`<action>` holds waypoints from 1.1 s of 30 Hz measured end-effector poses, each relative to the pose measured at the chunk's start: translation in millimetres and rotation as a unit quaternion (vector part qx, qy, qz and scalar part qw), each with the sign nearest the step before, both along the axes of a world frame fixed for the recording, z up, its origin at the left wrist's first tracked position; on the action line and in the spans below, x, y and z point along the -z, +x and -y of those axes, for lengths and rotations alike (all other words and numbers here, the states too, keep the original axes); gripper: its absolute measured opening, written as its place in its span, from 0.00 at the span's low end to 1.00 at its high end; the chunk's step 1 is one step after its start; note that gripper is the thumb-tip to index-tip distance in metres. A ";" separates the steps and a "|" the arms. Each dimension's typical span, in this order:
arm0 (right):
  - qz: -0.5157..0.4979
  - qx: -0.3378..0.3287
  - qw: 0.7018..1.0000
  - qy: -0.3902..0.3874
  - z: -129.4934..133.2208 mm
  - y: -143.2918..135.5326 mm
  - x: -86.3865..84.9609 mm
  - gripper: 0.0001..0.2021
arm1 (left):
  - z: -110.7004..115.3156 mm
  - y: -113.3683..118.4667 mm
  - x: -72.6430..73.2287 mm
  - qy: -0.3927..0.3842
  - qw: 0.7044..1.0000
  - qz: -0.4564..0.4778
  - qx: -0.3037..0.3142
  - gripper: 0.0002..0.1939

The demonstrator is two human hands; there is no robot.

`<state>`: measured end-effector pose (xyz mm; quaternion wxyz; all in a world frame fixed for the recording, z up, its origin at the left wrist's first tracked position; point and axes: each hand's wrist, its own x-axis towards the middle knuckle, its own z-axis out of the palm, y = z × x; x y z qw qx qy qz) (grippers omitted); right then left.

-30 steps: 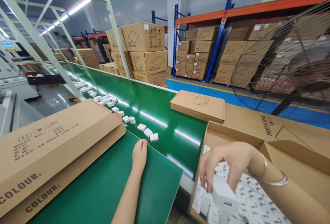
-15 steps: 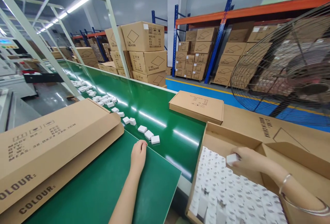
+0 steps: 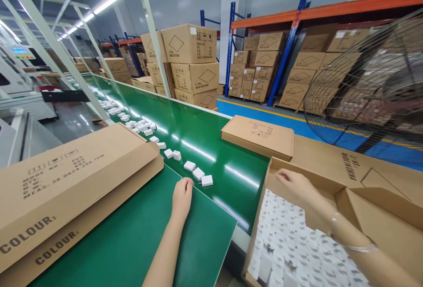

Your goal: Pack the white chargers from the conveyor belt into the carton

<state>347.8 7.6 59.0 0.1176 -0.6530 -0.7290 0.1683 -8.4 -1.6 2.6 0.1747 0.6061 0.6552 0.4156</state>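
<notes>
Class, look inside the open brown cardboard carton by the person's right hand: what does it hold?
The open brown cardboard carton holds tightly packed rows of small white boxed items. The right hand reaches over its far corner. Lower layers and the bottom are hidden.

Right hand [image 3: 295,184] over carton [image 3: 373,229]

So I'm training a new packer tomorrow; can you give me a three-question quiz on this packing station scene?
1. True or false: the left hand rests on the green board beside the belt.
2. Where is the right hand? A) on the fan B) inside the open carton C) on the flat closed box
3. What fills the open carton's floor?

Key: 1 true. 2 B, above the packed rows, holding nothing that shows. 3 Rows of small white adapters.
</notes>
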 end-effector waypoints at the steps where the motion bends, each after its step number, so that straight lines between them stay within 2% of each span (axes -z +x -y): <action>1: -0.008 -0.026 1.000 0.008 -7.0 -21.6 1.1 0.16 | 0.2 -0.3 0.2 0.000 1.000 0.001 -0.001 0.13; 4: -0.026 -0.138 0.990 0.016 -23.9 -93.1 14.2 0.14 | 0.9 -1.4 0.5 -0.003 1.000 0.007 0.002 0.13; 6: -0.029 -0.191 0.981 0.016 -32.2 -136.4 27.3 0.16 | 1.2 -1.8 0.4 -0.003 1.000 0.008 0.005 0.13; 9: -0.032 -0.227 0.973 0.006 -42.0 -181.9 45.7 0.18 | 0.8 -1.8 0.2 0.004 1.000 0.005 0.009 0.13; 11: -0.042 -0.220 0.975 -0.002 -47.5 -196.8 54.2 0.17 | 0.1 -1.6 0.1 0.006 1.000 0.002 0.009 0.13; 13: -0.066 -0.192 0.979 -0.009 -51.0 -199.9 58.2 0.16 | -0.5 -1.4 -0.1 0.006 1.000 0.002 0.008 0.13; 16: -0.140 -0.131 0.981 -0.039 -48.0 -186.3 53.6 0.16 | -1.0 -0.9 -1.0 0.009 1.000 0.004 0.005 0.13; 18: -0.206 -0.094 0.971 -0.071 -37.0 -168.7 43.6 0.17 | -1.4 -0.6 -1.6 0.008 1.000 0.006 0.000 0.13; 21: -0.298 -0.058 0.946 -0.115 -6.7 -138.6 23.1 0.23 | -2.2 -0.1 -2.3 0.006 1.000 0.009 -0.008 0.13; 22: -0.345 -0.043 0.928 -0.135 5.5 -129.4 16.6 0.24 | -2.3 0.0 -2.5 0.006 1.000 0.010 -0.009 0.13; 23: -0.418 -0.021 0.894 -0.162 17.7 -121.1 10.9 0.23 | -2.4 0.0 -2.6 0.005 1.000 0.010 -0.010 0.13; 24: -0.501 0.003 0.843 -0.195 29.3 -113.9 6.2 0.22 | -2.3 0.1 -2.6 0.005 1.000 0.011 -0.010 0.13; 27: -0.704 0.068 0.651 -0.277 57.5 -99.1 -1.4 0.18 | -2.1 -0.2 -2.3 0.001 1.000 0.012 -0.010 0.13; 28: -0.729 0.081 0.617 -0.286 64.4 -96.0 -2.4 0.17 | -2.2 -0.3 -2.1 -0.001 1.000 0.012 -0.009 0.13; 30: -0.747 0.101 0.589 -0.291 75.5 -92.4 -3.7 0.16 | -2.3 -0.8 -1.4 -0.003 1.000 0.011 -0.009 0.13; 33: -0.743 0.127 0.589 -0.292 88.2 -92.8 -7.3 0.14 | -2.5 -1.4 -0.8 -0.008 1.000 0.011 -0.010 0.13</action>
